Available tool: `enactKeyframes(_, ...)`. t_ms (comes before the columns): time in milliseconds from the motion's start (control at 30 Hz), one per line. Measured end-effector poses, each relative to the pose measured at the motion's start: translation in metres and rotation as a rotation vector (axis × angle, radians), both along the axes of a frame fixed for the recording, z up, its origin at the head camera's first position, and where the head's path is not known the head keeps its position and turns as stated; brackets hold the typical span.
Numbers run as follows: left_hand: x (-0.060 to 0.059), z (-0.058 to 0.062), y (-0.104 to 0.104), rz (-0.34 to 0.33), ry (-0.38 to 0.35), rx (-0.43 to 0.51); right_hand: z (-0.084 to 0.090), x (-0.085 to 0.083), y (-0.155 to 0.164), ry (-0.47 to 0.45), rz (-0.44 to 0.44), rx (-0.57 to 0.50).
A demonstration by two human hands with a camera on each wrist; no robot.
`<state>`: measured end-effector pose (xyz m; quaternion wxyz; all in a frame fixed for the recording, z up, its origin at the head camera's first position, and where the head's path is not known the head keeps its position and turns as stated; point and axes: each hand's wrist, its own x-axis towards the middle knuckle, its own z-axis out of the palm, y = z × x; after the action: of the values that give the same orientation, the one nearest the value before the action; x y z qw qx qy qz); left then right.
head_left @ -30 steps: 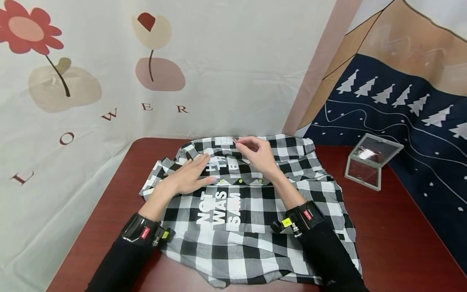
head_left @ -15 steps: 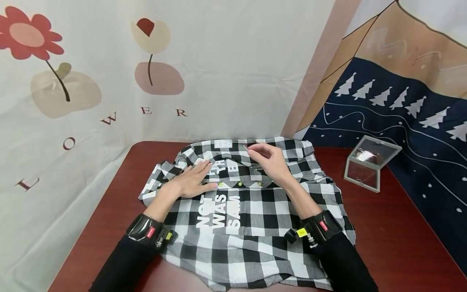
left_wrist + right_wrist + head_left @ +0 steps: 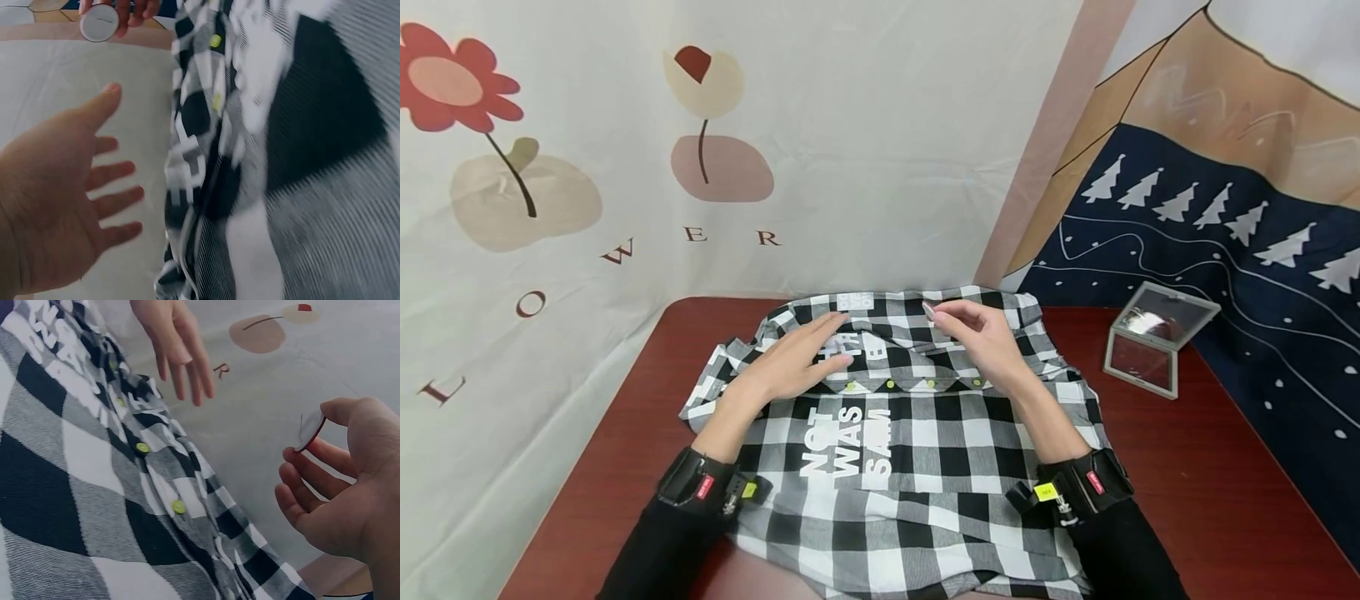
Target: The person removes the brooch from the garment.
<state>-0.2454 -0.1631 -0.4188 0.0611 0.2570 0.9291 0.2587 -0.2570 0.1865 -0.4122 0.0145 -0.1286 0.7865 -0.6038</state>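
Note:
A black-and-white checked shirt (image 3: 940,450) with white lettering and yellow-green buttons (image 3: 142,448) lies spread on the table. My left hand (image 3: 790,362) hovers over its upper left part, fingers straight and holding nothing; the left wrist view shows a gap between this hand and the cloth. Over the upper right part of the shirt, my right hand (image 3: 981,337) pinches a small round pin badge (image 3: 310,430) between thumb and fingers. A thin pin line crosses the badge's pale face, and its edge is red. Its other face is turned away.
A hinged two-panel case (image 3: 1138,358), like a folding mirror, stands opened at the right of the dark red table (image 3: 1210,467). Printed cloth backdrops (image 3: 880,167) hang close behind the table's far edge.
My left hand has lifted off the shirt it was resting on. My right hand has moved to the right, still pinching the badge. The head view has tilted slightly upward.

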Motion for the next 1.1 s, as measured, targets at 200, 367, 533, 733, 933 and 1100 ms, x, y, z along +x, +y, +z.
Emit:
enactKeyframes(200,-0.005,0.009,0.024,-0.036,0.108,0.225,0.006,0.000,0.005,-0.036,0.020,-0.011)
enactKeyframes(367,-0.006,0.017,0.050,-0.062,0.221,0.399,0.008,0.000,0.004,-0.084,0.093,-0.135)
enactKeyframes(533,-0.004,0.025,0.074,-0.093,0.306,0.517,0.012,0.003,0.003,-0.148,0.201,-0.289)
enactKeyframes(733,0.001,0.027,0.086,-0.107,0.351,0.571,0.018,0.008,0.002,-0.216,0.310,-0.347)
enactKeyframes(933,0.003,0.027,0.088,-0.135,0.363,0.568,0.019,0.010,0.003,-0.243,0.362,-0.353)
enactKeyframes(1100,0.002,0.026,0.089,-0.164,0.366,0.585,0.018,0.009,0.006,-0.234,0.360,-0.338)
